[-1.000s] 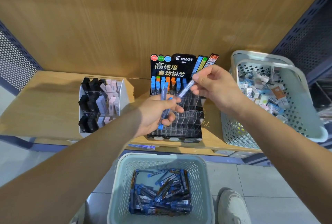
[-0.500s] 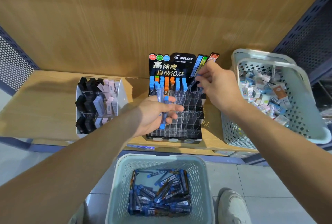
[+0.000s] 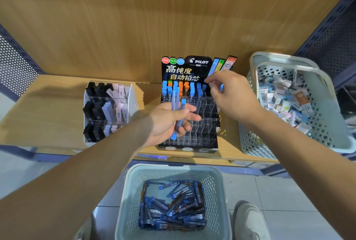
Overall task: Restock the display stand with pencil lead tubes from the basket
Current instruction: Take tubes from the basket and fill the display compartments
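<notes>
- My left hand (image 3: 167, 121) is gripping two tubes (image 3: 174, 99) over the stand (image 3: 204, 126); the rest are sitting in the near basket (image 3: 173, 168).
- Can't tell if my right hand (image 3: 233, 97) is pinching one.
- I'm gripping loosely, so one might slip out.

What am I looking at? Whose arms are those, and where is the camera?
There is no machine here, just a person. The single picture comes from a camera worn on their head, looking down, so you see their own arms. The left hand grips two pencil lead tubes. The right hand reaches over the back of the display stand on the wooden shelf; whether it holds anything I cannot tell. Spare tubes lie in the basket on the floor.
</notes>
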